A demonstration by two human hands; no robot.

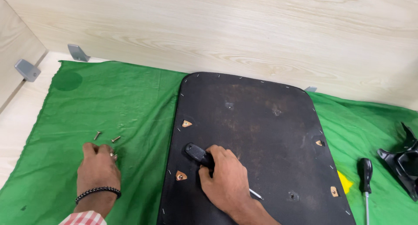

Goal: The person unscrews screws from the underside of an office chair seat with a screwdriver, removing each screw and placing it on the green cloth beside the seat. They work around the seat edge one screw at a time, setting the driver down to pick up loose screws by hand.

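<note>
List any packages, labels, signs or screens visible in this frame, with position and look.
None in view: only a black seat panel on a green cloth, loose screws by the left hand, a screwdriver under the right hand, and a second screwdriver at right.

Two screwdrivers (198, 154) (365, 177), three loose screws (97, 135) (116, 139) (113, 155) — one black seat panel (261, 138), two grey brackets (27, 70) (78, 53).
</note>
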